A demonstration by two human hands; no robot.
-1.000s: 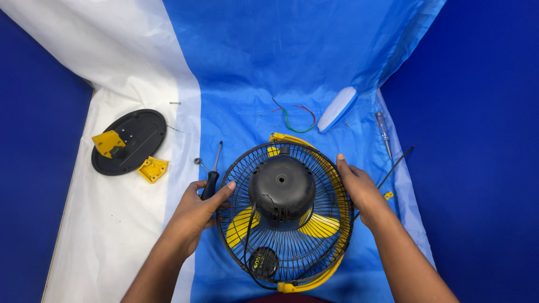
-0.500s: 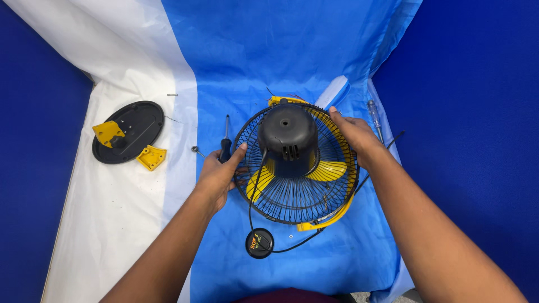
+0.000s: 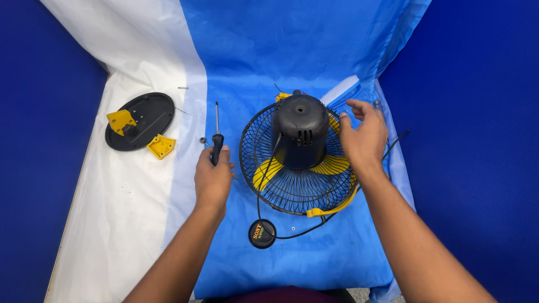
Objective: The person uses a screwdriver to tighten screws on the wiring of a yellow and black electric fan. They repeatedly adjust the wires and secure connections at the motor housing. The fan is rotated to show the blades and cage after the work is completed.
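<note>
Two sheets over the table: blue cloth point(image 3: 292, 62) across the middle and up the back, white cloth point(image 3: 129, 207) down the left, dark blue walls point(image 3: 477, 112) on either side.

Fan point(image 3: 300, 154) face down at the centre of the blue cloth: round black wire cage, yellow blades showing through the bars, black motor housing point(image 3: 300, 132) standing up in the middle with a slotted vent, yellow clip at the lower rim. Black cord point(image 3: 303, 230) curling from the cage down to a small round black disc point(image 3: 262, 233) with an orange label, lying just below the fan.

Black oval base plate point(image 3: 143, 118) on the white cloth, well left of the fan, with a yellow bracket point(image 3: 121, 120) on it and a second yellow bracket point(image 3: 161, 146) touching its lower edge.

Right hand point(image 3: 364, 136) open, fingers spread and slightly curled, at the fan's right rim beside the housing; contact with the cage unclear. Left hand point(image 3: 213, 177) closing loosely on the black handle of a screwdriver point(image 3: 216, 137), shaft pointing away, just left of the cage.

Small screw point(image 3: 202, 140) beside the screwdriver, another point(image 3: 182, 87) above the base plate.
</note>
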